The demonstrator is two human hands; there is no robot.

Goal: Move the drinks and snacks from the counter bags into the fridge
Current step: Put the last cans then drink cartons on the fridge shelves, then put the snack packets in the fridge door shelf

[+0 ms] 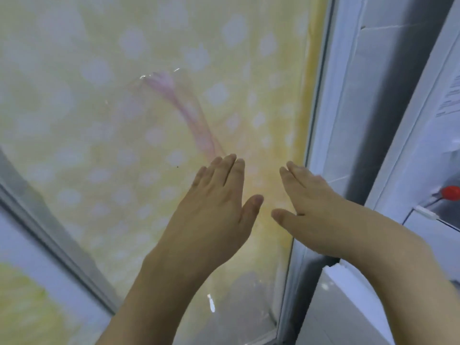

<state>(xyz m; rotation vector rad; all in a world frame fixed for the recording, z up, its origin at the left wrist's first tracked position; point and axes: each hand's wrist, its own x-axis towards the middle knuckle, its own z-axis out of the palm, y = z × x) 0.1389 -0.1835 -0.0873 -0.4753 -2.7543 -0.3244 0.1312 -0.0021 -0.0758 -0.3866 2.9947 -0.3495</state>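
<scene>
A fridge door [124,108] with a yellow, white-dotted cover under clear film fills most of the view. My left hand [216,207] lies flat against it with straight fingers. My right hand [313,207] is flat as well, next to the door's right edge, fingers straight. Neither hand holds anything. No drinks, snacks or bags are in view.
To the right of the yellow door runs a grey gap and a second white door edge [398,145] with a printed label [450,95]. A red cap [451,192] shows at the far right. Tiled floor [336,307] lies at the bottom right.
</scene>
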